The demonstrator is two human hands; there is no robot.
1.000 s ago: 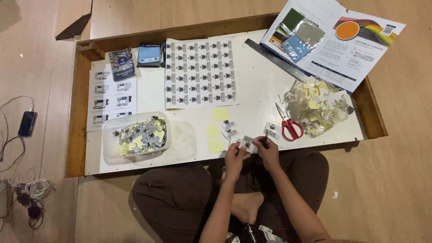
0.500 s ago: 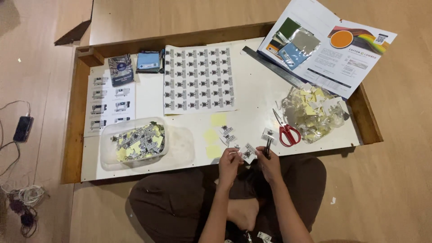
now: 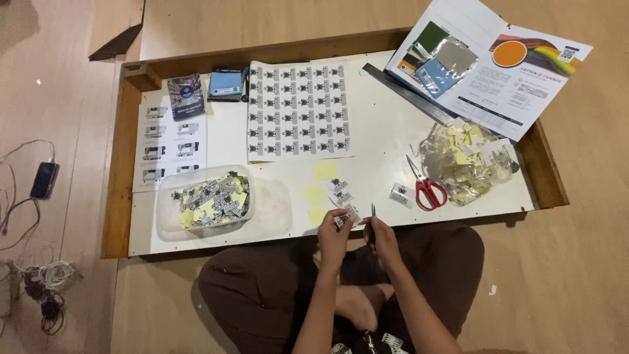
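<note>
Left hand (image 3: pixel 334 237): fingers pinched on a small printed sticker piece (image 3: pixel 343 219), held at the near edge of the desk (image 3: pixel 380 131), above the person's lap. Right hand (image 3: pixel 382 237): fingers closed around a thin metal tool (image 3: pixel 373 211), probably tweezers, though it is too small to be sure; its tip points away from the body.

Key relation: the sticker piece lies just left of the tool tip, close to it; whether they touch cannot be told. The tool's long axis runs near-to-far, roughly upright in the view. The left hand already holds the piece, so the right hand is the one with a gap to cross.

Outward from the hands:
- Just beyond, on the desk: a few cut sticker pieces (image 3: pixel 339 190) and pale yellow backing squares (image 3: pixel 325 170).
- Right: red-handled scissors (image 3: pixel 427 189), then a clear bag of yellow scraps (image 3: pixel 468 157).
- Left: a clear plastic tub (image 3: pixel 209 203) of cut stickers with yellow backing.
- Far: an uncut sticker sheet (image 3: pixel 298 111), a metal ruler (image 3: pixel 409 95), an open brochure (image 3: pixel 488 59) lying over the far right corner.

Hard to make out: the print on the held piece and the fingertip contact. The forearms are cut off by the lower frame edge.
</note>
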